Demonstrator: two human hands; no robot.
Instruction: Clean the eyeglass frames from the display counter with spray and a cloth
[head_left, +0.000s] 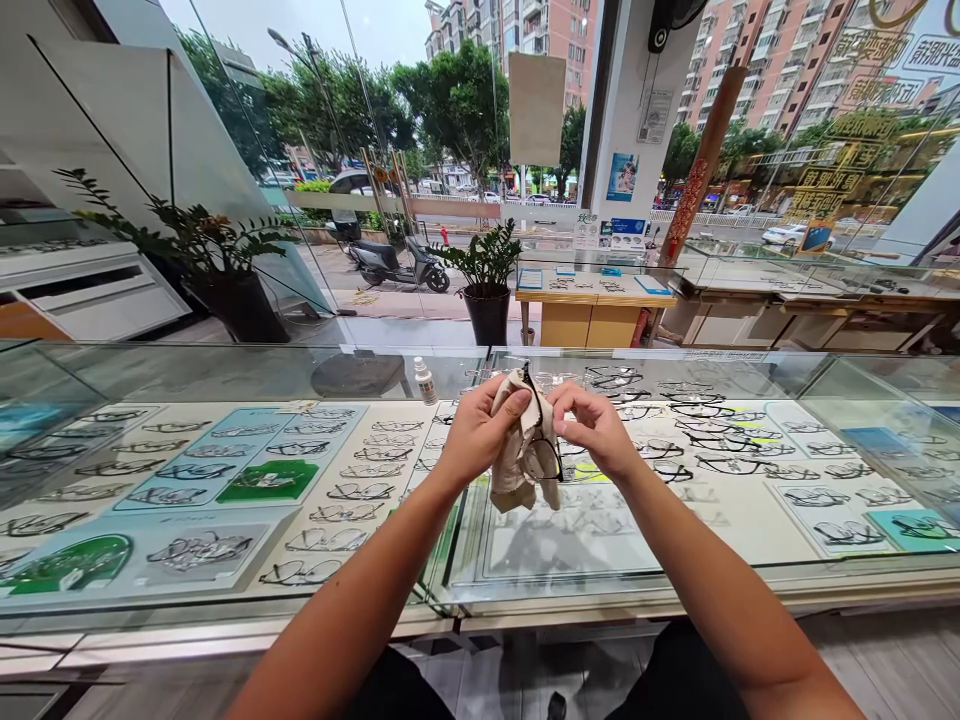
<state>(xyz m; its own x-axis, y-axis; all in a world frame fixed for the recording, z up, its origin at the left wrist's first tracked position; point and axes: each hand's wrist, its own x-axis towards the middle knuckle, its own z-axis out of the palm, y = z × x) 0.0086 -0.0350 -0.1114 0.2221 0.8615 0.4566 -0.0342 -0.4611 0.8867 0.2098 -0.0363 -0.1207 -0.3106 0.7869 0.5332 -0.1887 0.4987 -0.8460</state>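
Note:
A pair of dark-framed eyeglasses [559,462] is held up on edge above the glass counter, with a pale beige cloth [514,485] bunched around part of it. My left hand [484,425] is closed on the cloth and the glasses, its thumb pressing the cloth from the near side. At the right side of the glasses, my right hand [592,425] has its fingers curled together against the cloth's edge; its fingertips are partly hidden. A small white bottle [425,382] stands upright on the counter, left of my hands.
Below the hands lies a glass display counter [480,590] with several rows of eyeglasses inside. Potted plants [486,310] stand beyond it by the window. A wooden display table [592,300] is at the back, and a dark stool [358,375] shows behind the glass.

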